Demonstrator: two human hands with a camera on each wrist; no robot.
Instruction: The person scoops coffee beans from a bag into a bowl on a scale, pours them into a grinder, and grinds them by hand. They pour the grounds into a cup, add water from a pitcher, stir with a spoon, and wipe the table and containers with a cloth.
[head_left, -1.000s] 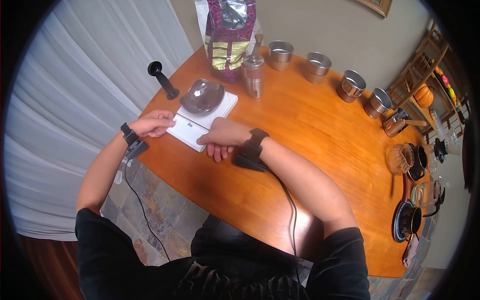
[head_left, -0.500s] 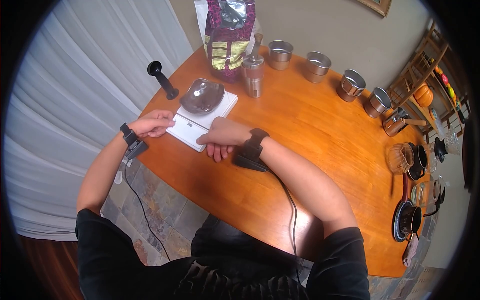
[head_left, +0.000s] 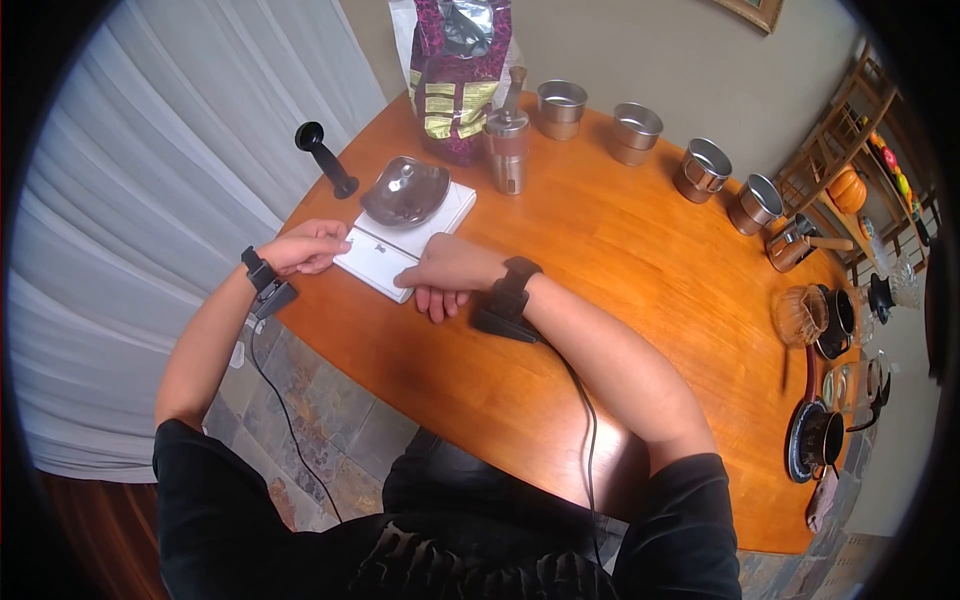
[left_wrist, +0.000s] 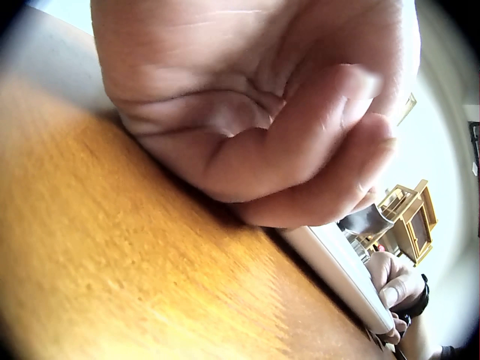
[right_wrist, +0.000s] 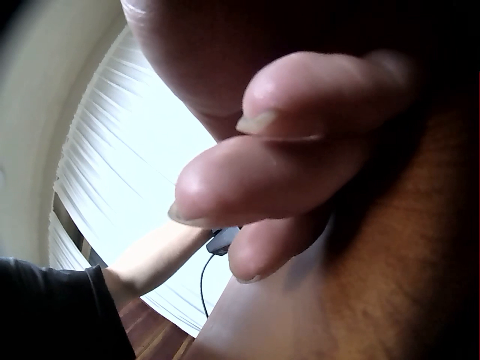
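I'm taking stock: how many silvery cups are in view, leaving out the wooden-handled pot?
4. First cup right of the hand grinder, second cup farther right, third cup, next, fourth cup beside the wooden-handled pot. Others could be hidden.

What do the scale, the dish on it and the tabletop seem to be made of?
Scale: probably plastic; smooth, evenly white casing. Dish: perhaps glazed ceramic or glass; dark, glossy, with bright highlights. Tabletop: apparently varnished wood; grain and sheen show.
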